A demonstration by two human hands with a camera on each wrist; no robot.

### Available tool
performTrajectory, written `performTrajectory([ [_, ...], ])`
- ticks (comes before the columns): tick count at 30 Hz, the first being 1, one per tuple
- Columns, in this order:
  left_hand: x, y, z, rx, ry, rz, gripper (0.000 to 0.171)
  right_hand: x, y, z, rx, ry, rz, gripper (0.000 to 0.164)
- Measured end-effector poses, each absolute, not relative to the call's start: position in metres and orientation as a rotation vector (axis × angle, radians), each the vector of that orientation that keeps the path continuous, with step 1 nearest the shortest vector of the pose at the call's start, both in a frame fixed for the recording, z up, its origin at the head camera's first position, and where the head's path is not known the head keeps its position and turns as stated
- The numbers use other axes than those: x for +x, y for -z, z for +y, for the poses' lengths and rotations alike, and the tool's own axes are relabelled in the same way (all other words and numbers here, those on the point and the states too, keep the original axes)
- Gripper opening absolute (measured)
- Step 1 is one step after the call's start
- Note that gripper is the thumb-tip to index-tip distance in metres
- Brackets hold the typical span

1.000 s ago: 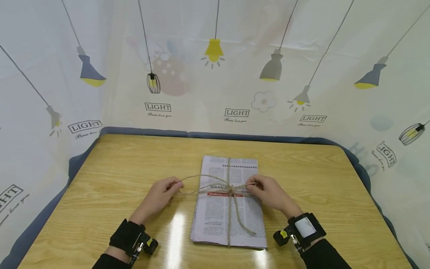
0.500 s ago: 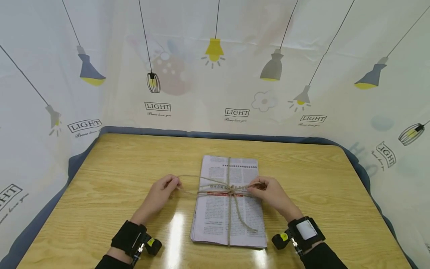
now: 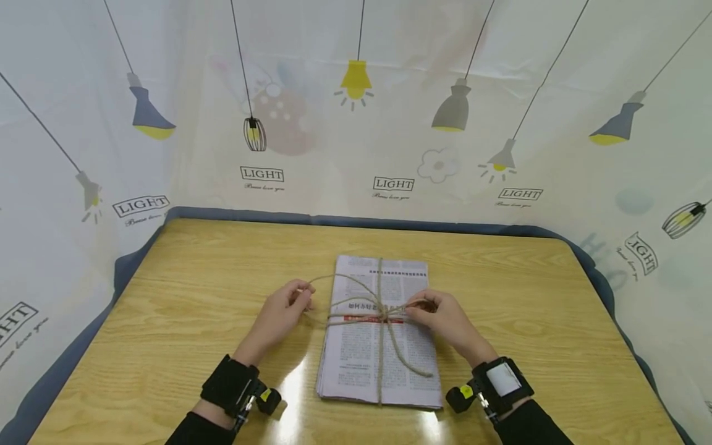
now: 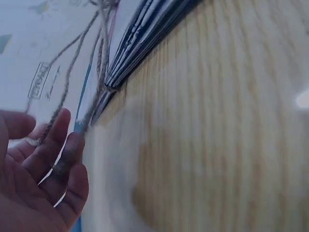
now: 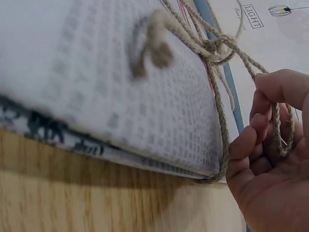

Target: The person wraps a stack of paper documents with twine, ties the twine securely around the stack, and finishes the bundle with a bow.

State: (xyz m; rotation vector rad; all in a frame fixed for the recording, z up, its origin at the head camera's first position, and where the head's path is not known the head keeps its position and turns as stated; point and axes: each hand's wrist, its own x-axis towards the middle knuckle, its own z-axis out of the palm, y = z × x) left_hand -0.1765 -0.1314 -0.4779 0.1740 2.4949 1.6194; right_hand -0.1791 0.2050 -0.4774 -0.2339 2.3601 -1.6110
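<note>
A stack of folded newspapers [image 3: 350, 364] lies on the table, bound crosswise with brown twine [image 3: 381, 377]. The twine's knot [image 5: 215, 46] sits near the middle of the top sheet, and a loose end trails toward the near right. At the stack's left side my left hand [image 3: 283, 314] holds a slack loop of twine; in the left wrist view strands run to its curled fingers [image 4: 76, 186]. To the right of the knot, my right hand [image 3: 447, 318] pinches a doubled bight of twine, which hangs inside the palm in the right wrist view.
The wooden table [image 3: 167, 321] extends around the stack on every side. Behind it hangs a pale curtain [image 3: 328, 148] printed with lamps, with a dark blue border along the table's edge. Each wrist wears a black strap [image 3: 230, 384] with a small camera.
My left hand has moved slightly right toward the stack, and its twine loop has slackened and arched upward. My right hand keeps its pinch near the knot, almost in place.
</note>
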Motion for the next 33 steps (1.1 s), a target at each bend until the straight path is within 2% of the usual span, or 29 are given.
performTrajectory([
  [6, -0.179, 0.467, -0.115, 0.34, -1.248, 2.677, 0.043, -0.18, 0.476, 0.203, -0.253, 1.595, 2.366, 0.019],
  [11, -0.18, 0.467, -0.103, 0.486, -1.019, 2.658, 0.029, -0.18, 0.474, 0.202, -0.254, 1.612, 2.364, 0.017],
  [19, -0.178, 0.469, -0.092, 0.583, -0.83, 2.782, 0.011, -0.177, 0.468, 0.201, -0.264, 1.563, 2.41, 0.015],
  [24, -0.176, 0.47, -0.089, 0.587, -0.736, 2.882, 0.013, -0.179, 0.474, 0.203, -0.261, 1.547, 2.424, 0.015],
  [33, -0.164, 0.466, -0.085, 0.679, -0.249, 2.989, 0.014, -0.178, 0.474, 0.201, -0.247, 1.552, 2.433, 0.013],
])
